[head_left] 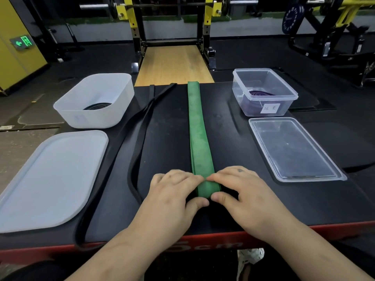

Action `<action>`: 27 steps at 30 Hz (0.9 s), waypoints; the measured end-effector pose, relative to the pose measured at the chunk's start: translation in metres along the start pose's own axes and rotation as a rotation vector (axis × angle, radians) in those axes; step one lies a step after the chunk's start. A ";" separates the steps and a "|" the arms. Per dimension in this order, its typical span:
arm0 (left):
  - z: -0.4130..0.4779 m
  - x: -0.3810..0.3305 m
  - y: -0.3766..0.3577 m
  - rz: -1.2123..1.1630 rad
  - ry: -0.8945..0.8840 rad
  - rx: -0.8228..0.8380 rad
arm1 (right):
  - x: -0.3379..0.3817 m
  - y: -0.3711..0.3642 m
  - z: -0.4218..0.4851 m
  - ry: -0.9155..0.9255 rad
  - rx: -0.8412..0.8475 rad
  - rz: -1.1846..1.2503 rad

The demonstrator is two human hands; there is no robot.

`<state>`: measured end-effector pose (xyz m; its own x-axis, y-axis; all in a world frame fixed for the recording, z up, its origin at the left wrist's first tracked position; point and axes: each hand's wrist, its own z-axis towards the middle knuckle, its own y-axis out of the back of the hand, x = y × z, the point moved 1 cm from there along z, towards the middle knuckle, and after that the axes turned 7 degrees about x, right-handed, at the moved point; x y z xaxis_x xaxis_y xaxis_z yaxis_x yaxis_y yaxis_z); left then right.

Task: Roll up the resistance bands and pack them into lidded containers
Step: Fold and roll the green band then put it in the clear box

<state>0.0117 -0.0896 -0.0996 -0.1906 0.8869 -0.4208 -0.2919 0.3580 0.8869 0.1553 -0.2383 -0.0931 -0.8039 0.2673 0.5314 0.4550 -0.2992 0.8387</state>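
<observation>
Gym room, black counter (172,142) fills middle of frame. I see left hand (172,191) and right hand (241,191) both pinching near end of green band (197,128), fingers curled on top, thumbs at near edge. Rest of band lies flat up centre. Black band (140,126) loose just left. White tub (91,118) upper left, white lid (50,179) below it. Clear container (284,94) with purple band (261,93) upper right, clear lid (294,151) below.

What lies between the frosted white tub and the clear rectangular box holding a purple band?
Head view: a long black rubber band loop, then the flat green resistance band, both stretched lengthwise on the black platform.
</observation>
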 end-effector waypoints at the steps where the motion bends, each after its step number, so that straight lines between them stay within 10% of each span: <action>1: 0.000 0.000 0.000 0.003 -0.005 -0.007 | 0.000 0.000 0.002 0.002 0.003 -0.012; 27: 0.016 0.005 -0.001 -0.028 -0.011 -0.037 | 0.001 0.000 0.011 -0.080 -0.046 0.027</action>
<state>0.0259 -0.0806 -0.0992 -0.1717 0.8800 -0.4428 -0.3311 0.3718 0.8673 0.1589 -0.2286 -0.0911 -0.7572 0.3306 0.5634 0.4569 -0.3483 0.8185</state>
